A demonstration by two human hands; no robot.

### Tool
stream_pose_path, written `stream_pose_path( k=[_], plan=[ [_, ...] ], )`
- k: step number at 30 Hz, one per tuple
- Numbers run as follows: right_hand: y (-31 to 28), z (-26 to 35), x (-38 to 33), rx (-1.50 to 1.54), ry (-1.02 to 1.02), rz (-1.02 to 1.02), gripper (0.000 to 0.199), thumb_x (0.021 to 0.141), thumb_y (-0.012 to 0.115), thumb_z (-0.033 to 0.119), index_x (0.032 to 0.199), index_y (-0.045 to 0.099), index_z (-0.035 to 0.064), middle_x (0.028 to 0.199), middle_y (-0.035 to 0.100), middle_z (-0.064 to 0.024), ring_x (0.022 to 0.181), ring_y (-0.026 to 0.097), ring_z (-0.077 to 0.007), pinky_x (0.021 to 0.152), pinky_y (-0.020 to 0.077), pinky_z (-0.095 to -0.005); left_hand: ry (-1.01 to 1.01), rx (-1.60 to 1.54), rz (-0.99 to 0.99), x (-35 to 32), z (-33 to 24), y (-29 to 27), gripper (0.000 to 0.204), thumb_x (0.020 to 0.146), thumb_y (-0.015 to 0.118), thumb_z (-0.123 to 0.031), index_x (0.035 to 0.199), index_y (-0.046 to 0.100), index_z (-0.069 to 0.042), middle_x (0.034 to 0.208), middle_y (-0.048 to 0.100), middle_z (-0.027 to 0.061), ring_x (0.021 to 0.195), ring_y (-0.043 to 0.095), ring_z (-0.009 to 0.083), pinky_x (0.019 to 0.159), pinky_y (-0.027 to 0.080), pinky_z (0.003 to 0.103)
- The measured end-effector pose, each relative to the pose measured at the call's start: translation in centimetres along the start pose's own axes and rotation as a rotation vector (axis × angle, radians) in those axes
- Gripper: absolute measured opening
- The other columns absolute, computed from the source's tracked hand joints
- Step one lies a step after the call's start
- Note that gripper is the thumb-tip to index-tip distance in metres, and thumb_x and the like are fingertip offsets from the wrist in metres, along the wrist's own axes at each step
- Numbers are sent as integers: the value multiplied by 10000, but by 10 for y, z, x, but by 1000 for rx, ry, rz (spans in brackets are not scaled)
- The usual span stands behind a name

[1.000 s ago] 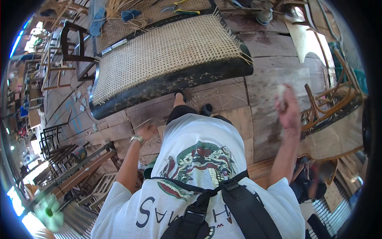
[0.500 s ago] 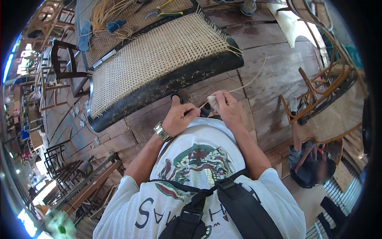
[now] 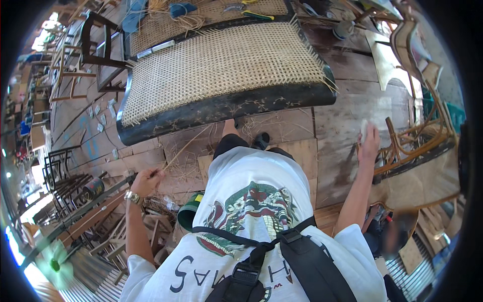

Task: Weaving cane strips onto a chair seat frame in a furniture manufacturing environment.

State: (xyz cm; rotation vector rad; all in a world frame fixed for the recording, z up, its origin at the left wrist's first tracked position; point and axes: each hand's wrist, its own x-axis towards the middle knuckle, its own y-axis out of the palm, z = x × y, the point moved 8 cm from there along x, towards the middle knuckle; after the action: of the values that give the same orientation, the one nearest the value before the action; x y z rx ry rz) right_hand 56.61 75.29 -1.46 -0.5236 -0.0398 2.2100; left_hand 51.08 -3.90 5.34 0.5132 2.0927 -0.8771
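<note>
My left hand [image 3: 147,181], with a metal watch on its wrist, is out to the left, its fingers pinched on a thin cane strand [image 3: 188,148]. The strand slants up and right toward the front of a woven cane seat [image 3: 221,63]. Far off to the right is my right hand [image 3: 370,143], closed around a small white cloth [image 3: 364,130]; motion blurs it a little. The seat has a black frame [image 3: 236,103] with painted sprigs, and loose cane ends stick out at its right side and far edge.
On the cane panel behind lie yellow-and-green-handled pliers [image 3: 258,16], a white stick-like tool [image 3: 156,49] and coiled cane strands [image 3: 188,21]. A green bucket [image 3: 190,210] stands by my left side. Wooden chair frames [image 3: 103,48] are at left; a curved rattan frame [image 3: 402,136] and a person [image 3: 372,234] are at right.
My hands have gone from close together before my waist to wide apart, the left to the lower left with the strand, the right outward with the cloth. The view has shifted too.
</note>
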Motion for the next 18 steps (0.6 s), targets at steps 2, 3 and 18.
stream_pose_path(
  k=[2, 3, 18],
  plan=[
    [81, 70, -28, -64, -143, 182, 334, 982, 590, 307, 1245, 579, 100, 1173, 589, -37, 979, 580, -129, 714, 519, -301, 14, 198, -76, 6, 19, 11, 231, 948, 616, -239, 895, 674, -22, 647, 630, 16, 577, 562, 99, 558, 448, 265],
    [131, 102, -46, -86, -266, 338, 344, 980, 594, 310, 1250, 574, 96, 1183, 582, -43, 995, 570, -116, 694, 516, -295, -47, 404, -122, 10, 25, 13, 243, 935, 627, -249, 896, 669, -13, 673, 675, 45, 592, 606, 116, 578, 470, 275],
    [574, 118, -71, -303, -270, 1165, 428, 956, 608, 374, 1168, 619, 2, 1066, 676, -204, 1010, 667, -273, 835, 534, -399, 272, -1032, -184, -18, -105, 39, 121, 983, 610, -176, 987, 664, -68, 672, 610, 0, 541, 445, 36, 497, 313, 191]
  ],
)
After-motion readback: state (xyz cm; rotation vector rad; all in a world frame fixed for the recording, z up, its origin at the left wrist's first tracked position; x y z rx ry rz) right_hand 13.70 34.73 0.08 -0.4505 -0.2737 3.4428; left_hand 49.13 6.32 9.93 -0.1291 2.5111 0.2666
